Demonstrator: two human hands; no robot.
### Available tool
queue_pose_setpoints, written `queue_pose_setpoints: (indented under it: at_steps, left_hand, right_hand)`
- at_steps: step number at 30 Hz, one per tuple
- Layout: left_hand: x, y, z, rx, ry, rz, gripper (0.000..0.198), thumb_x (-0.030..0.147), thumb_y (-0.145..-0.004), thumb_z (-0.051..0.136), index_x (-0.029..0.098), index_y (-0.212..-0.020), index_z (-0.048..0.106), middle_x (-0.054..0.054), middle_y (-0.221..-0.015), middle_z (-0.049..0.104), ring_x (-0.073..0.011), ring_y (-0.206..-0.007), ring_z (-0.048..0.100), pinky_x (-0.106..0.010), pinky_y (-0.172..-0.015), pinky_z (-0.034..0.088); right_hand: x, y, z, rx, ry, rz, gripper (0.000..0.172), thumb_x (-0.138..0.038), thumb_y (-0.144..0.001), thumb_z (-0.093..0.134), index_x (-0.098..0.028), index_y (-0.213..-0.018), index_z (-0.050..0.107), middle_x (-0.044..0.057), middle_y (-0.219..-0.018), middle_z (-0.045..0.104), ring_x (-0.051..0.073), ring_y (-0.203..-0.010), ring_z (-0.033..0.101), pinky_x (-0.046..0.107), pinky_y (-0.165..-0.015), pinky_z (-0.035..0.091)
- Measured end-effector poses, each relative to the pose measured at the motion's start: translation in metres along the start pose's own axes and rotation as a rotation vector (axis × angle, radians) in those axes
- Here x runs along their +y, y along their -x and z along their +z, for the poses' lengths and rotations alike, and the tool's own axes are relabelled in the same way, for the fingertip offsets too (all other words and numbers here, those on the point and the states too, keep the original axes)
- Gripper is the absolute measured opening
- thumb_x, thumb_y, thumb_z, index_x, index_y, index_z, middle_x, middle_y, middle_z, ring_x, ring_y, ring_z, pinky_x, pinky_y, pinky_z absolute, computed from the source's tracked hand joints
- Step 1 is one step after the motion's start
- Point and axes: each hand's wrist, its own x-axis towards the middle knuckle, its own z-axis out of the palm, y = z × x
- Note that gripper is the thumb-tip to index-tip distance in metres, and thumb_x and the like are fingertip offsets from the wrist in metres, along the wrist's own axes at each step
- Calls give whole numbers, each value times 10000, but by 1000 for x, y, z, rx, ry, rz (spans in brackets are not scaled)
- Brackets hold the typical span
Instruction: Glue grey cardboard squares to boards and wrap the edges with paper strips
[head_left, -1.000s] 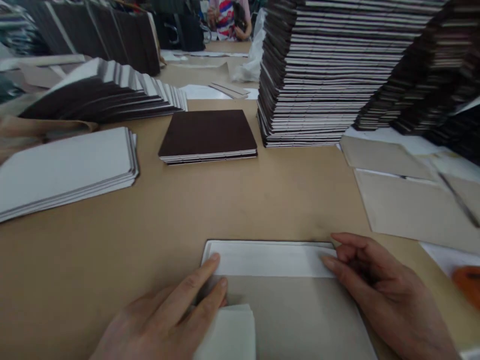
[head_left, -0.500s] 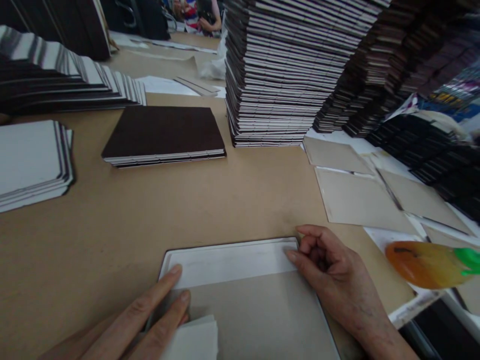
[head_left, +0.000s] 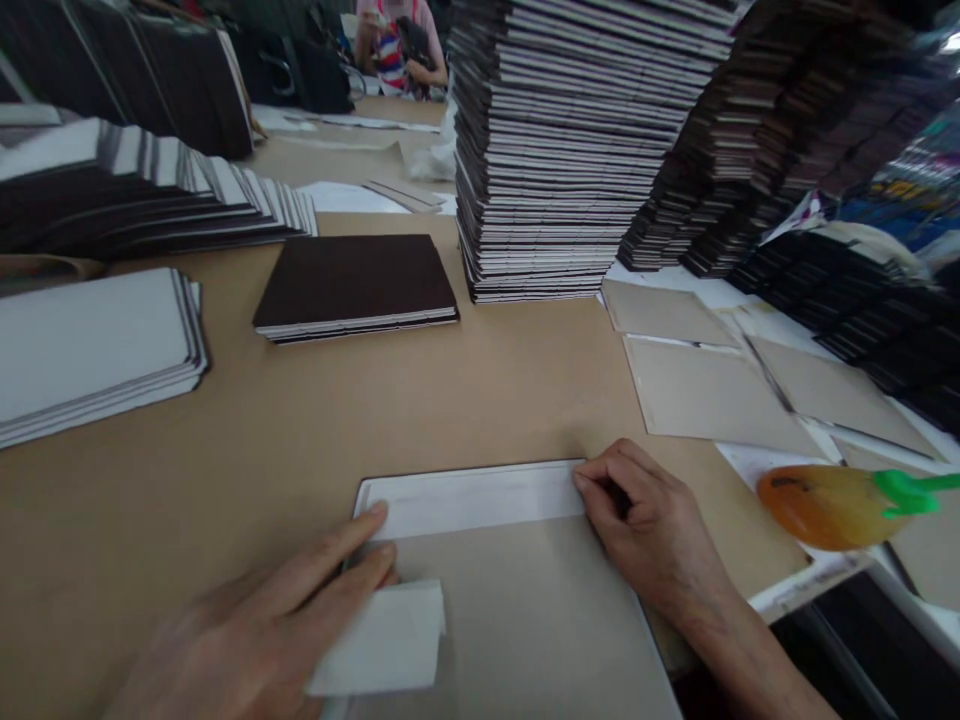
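Note:
A flat book cover [head_left: 517, 610], grey with a white strip [head_left: 480, 503] along its far end and a thin dark edge, lies in front of me. My right hand [head_left: 645, 520] pinches its far right corner between thumb and index finger. Near the far left corner, my left hand [head_left: 292, 610] rests with two fingertips on the cover's edge. A folded white piece of paper [head_left: 390, 640] sticks out from under that hand, apparently held in it; the thumb is hidden.
Dark-covered books [head_left: 356, 285] lie ahead, before a tall stack [head_left: 562, 160]. White-topped covers [head_left: 97, 340] are piled at left. Grey boards [head_left: 712, 390] and an orange bottle with green cap [head_left: 817, 507] lie at right. Another person [head_left: 405, 50] is at the back.
My right thumb and index finger have closed on the cover's corner. My left hand and the folded paper appear slightly farther up and right; the whole view has also shifted.

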Motion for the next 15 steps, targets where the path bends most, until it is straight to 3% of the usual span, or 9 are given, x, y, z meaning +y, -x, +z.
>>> queue_pose_setpoints:
  at_steps: [3, 6, 10, 13, 15]
  left_hand:
    - [1, -8, -12, -123, -98, 92, 499, 142, -760, 498, 282, -1236, 555, -27, -1379, 494, -216, -978, 659, -288, -744, 579]
    - [7, -17, -22, -159, -104, 79, 472, 77, -773, 439, 244, -1190, 583, -48, -1366, 508, -215, -1007, 646, -324, -805, 564]
    - [11, -9, -37, -58, -100, 83, 373, 125, -836, 448, 226, -1157, 606, -86, -1378, 490, -222, -1069, 615, -346, -853, 539]
    - [15, 14, -48, 59, -87, 25, 374, 174, -826, 489, 233, -1183, 582, -79, -1343, 526, -218, -1082, 606, -331, -857, 534]
    - [24, 32, -55, 31, -59, -9, 414, 150, -794, 499, 243, -1191, 568, -55, -1297, 569, -204, -1079, 609, -312, -871, 526]
  right_hand:
    - [3, -1, 0, 18, 38, -28, 161, -162, -845, 478, -196, -726, 581, 23, -732, 537, 145, -685, 534, 274, -642, 430]
    - [5, -1, -6, 30, 122, -15, 160, -176, -839, 481, -195, -717, 584, 32, -747, 558, 155, -696, 544, 286, -669, 434]
    - [4, 20, -27, 84, 142, 19, 139, -232, -845, 493, -193, -779, 609, 36, -777, 594, 162, -687, 565, 293, -657, 441]
    - [0, 57, -46, 120, 75, 135, 171, -335, -842, 519, -202, -883, 618, 22, -749, 624, 167, -656, 589, 284, -617, 458]
    - [-4, 85, -55, 115, -16, 253, 237, -426, -838, 521, -213, -884, 615, 5, -676, 624, 168, -601, 592, 272, -571, 464]
